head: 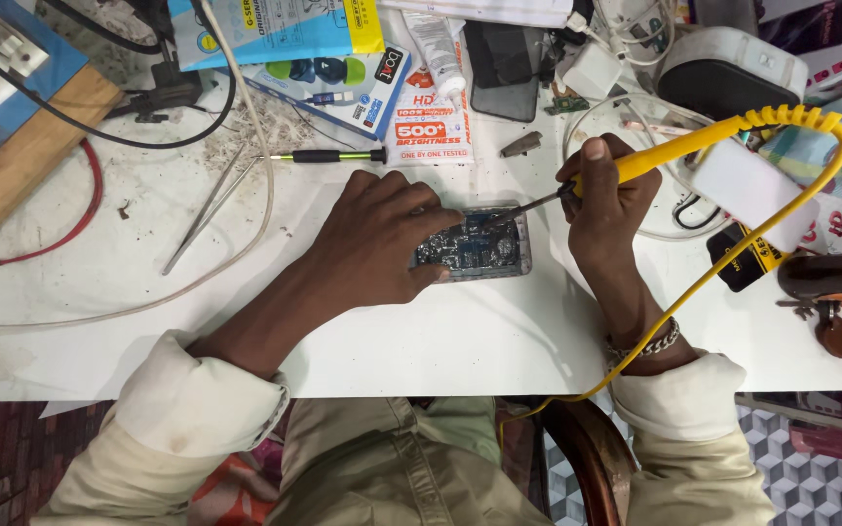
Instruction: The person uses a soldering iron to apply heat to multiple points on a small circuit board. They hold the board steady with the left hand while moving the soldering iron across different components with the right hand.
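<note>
1. I see the white bench filling most of the view; its far edge is buried under boxes and cables, and its left and right ends run out of frame.
2. The blue box at the top is cut off by the upper edge, and a wooden board at the left is cropped too.
3. The opened phone lies flat near the bench's middle. Its left part is hidden under the left hand, so I can make out only the exposed board and a clear frame edge.
4. My left hand comes in from the lower left, palm down, fingers curled over the phone's left end and pressing on it; the fingertips are hard to separate from the parts beneath.
5. My right hand comes in from the lower right, wrist bent upward, closed in a pen grip round the yellow iron.
6. The iron's dark tip slants down-left onto the phone's top right part; the exact contact point is too small to tell.
7. Its yellow cord loops right, then down off the bench edge.
8. Tweezers and a thin screwdriver lie left of the phone, well apart from it.
</note>
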